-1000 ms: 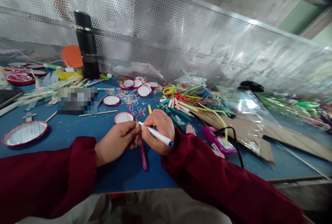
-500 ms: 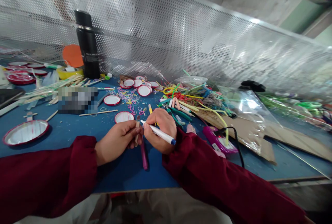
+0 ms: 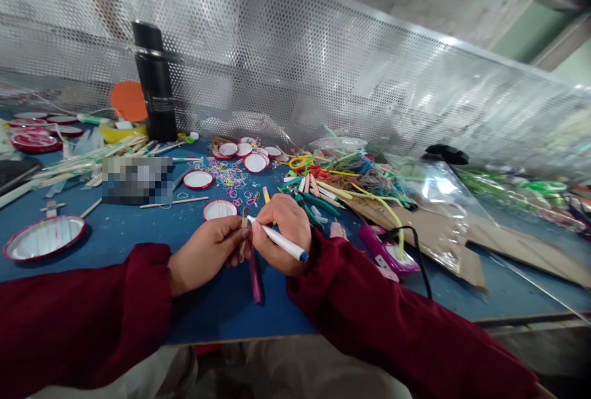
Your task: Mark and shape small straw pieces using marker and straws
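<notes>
My left hand (image 3: pixel 203 254) pinches a small flat wooden craft stick (image 3: pixel 244 226) upright; its upper end is dark brown. Between the fingers of my right hand (image 3: pixel 284 233) is a white marker (image 3: pixel 281 241) with a blue end. The marker's tip points left at the upper part of the stick; I cannot tell whether they touch. Below my fingers is a purple pen-like stick (image 3: pixel 255 282), its upper end hidden by the hands. Just beyond my left hand lies a white lid with a red rim (image 3: pixel 220 209).
Small coloured rubber bands (image 3: pixel 226 174) and more lids (image 3: pixel 255 162) lie behind. Left are wooden sticks (image 3: pixel 92 159), a black flask (image 3: pixel 157 91) and a large lid (image 3: pixel 45 237). Right are coloured cords (image 3: pixel 355 168), a purple power strip (image 3: pixel 385 251) and cardboard (image 3: pixel 434 233). Perforated metal (image 3: pixel 277 60) backs the table.
The white marker has shifted slightly left, its tip nearer the stick, and its blue end has dipped a little. My left hand holds the craft stick as before.
</notes>
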Demonstrator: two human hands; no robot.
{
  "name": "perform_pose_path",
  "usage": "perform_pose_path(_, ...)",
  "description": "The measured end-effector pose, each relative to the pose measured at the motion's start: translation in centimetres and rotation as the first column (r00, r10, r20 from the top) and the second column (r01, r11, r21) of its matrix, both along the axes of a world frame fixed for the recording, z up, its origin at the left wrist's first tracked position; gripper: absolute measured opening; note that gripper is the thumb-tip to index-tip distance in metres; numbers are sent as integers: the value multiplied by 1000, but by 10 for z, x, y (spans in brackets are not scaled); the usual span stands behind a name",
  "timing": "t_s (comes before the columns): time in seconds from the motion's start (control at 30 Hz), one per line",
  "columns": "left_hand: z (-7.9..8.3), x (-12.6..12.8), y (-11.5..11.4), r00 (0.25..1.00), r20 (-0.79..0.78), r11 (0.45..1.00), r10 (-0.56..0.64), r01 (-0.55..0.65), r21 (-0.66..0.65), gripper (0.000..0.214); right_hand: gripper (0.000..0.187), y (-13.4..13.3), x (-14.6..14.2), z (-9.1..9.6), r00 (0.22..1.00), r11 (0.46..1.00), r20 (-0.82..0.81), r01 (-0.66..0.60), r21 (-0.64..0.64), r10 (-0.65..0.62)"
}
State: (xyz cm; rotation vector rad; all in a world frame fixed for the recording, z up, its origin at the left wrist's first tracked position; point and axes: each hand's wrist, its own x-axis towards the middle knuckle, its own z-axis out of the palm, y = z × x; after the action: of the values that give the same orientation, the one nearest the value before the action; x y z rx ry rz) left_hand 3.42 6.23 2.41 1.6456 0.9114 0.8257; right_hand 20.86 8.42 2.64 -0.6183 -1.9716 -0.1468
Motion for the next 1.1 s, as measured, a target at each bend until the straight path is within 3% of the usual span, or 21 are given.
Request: perform_pose_path(1.1,-2,0,0,1000,19,1000,-1,1,14,40,11,1,-1,-1,1000,1000,-5,-20,4,20)
